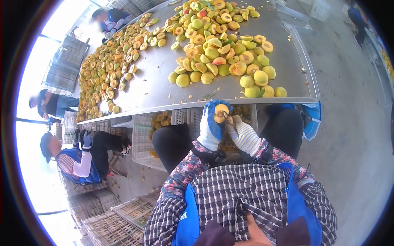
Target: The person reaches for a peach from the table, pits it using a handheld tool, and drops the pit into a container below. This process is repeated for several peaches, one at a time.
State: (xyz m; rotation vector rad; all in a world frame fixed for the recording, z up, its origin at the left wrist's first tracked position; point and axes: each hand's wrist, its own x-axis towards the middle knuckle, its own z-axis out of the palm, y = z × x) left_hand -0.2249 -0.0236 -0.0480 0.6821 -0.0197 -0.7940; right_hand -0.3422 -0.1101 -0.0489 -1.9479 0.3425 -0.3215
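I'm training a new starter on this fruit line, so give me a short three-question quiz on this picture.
1. True or false: the left hand holds a halved fruit.
2. Which glove is striped? A) the one on the left hand B) the one on the right hand
3. Fill in: the loose fruit lies piled on a metal ____.

Key: 1 true; 2 B; 3 table.

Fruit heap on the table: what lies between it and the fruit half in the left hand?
In the head view, only bare steel table and its front edge separate the heap from the fruit half in the left hand.
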